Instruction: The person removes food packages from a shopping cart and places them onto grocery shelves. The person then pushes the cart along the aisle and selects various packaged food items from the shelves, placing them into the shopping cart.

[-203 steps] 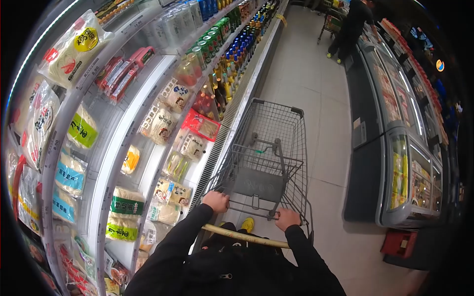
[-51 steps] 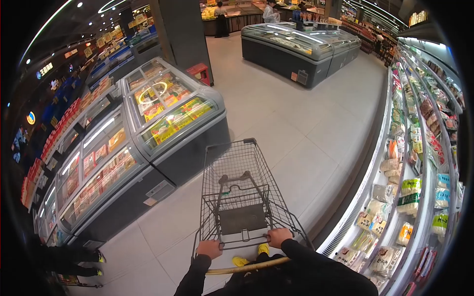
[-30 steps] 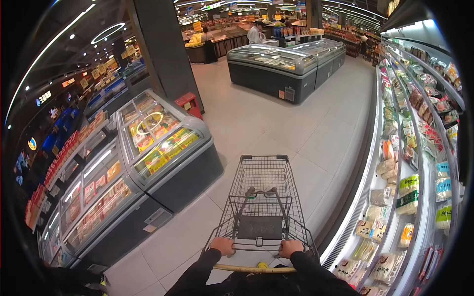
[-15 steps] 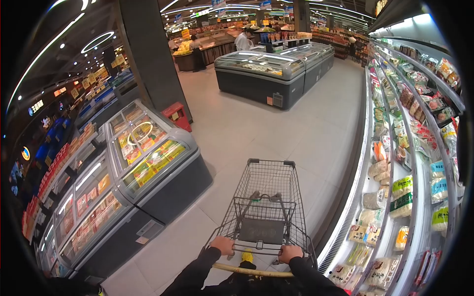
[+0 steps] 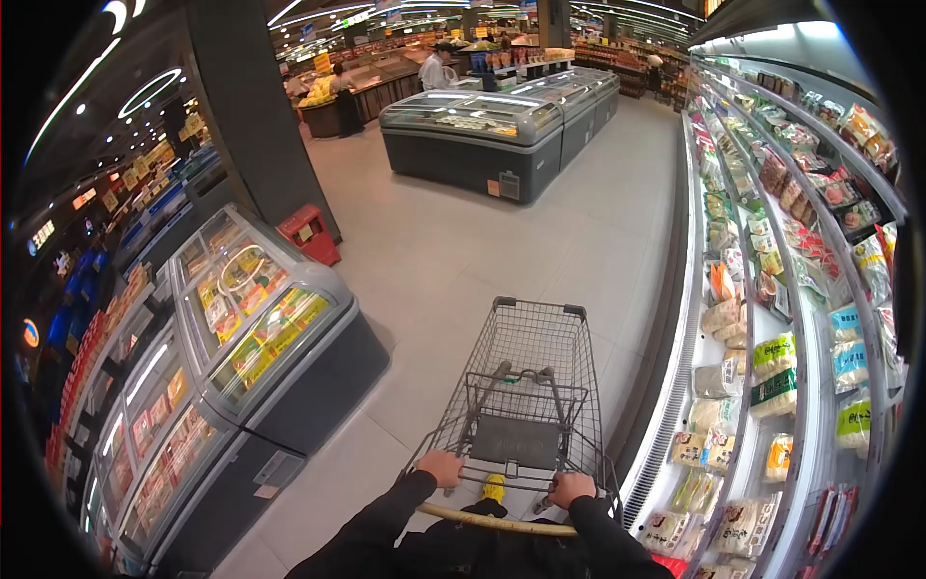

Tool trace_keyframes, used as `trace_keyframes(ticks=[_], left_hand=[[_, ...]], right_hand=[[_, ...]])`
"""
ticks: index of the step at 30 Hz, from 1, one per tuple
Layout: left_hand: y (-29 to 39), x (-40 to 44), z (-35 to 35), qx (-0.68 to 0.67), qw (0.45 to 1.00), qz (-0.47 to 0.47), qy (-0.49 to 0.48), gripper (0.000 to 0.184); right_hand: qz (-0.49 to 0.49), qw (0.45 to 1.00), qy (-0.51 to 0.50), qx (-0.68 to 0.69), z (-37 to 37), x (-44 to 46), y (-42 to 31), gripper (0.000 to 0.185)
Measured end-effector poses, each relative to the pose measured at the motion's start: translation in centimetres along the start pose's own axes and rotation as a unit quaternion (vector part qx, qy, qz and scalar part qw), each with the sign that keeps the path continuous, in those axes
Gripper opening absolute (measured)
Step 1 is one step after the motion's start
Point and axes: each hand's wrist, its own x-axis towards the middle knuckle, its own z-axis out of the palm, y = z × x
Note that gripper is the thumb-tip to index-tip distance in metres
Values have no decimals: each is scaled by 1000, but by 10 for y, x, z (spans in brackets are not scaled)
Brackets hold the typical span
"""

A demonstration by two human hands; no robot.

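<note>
An empty wire shopping cart (image 5: 529, 372) stands in front of me, its basket pointing up the aisle. My left hand (image 5: 442, 469) is wrapped round the left part of the cart's grey bar, and my right hand (image 5: 573, 489) grips the same bar on the right. Between them sits a dark plastic panel (image 5: 515, 443) with faint lettering. Closer to my body, a yellowish curved handle (image 5: 497, 523) crosses below both hands. A yellow shoe (image 5: 494, 486) shows under the cart.
Refrigerated shelves (image 5: 681, 338) with packaged noodles (image 5: 775, 354) run along the right. Freezer chests (image 5: 318, 362) line the left, beside a red box (image 5: 310, 234) and a dark pillar (image 5: 253, 116). Another freezer island (image 5: 473, 159) stands ahead; a person in white (image 5: 434, 69) is behind it.
Since the earliest frame, the view has turned round, so the shelves are now on the right and freezers on the left. Lately the freezers have shifted leftward in view. Both hands keep hold of the cart.
</note>
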Motion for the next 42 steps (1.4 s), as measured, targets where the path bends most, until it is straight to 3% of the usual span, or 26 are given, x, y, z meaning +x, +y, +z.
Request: trace_keyframes(ticks=[5, 13, 24, 42], left_hand=[[-1, 38, -24, 38, 998, 55, -17, 29], [1, 101, -53, 44, 998, 47, -24, 26], [11, 175, -90, 66, 991, 117, -22, 23], [35, 256, -127, 89, 975, 195, -53, 24]], right_hand=[[7, 999, 37, -2, -11, 15, 8, 26], [54, 998, 36, 26, -28, 38, 28, 26], [102, 989, 83, 59, -37, 63, 58, 19], [198, 973, 61, 102, -54, 65, 74, 20]])
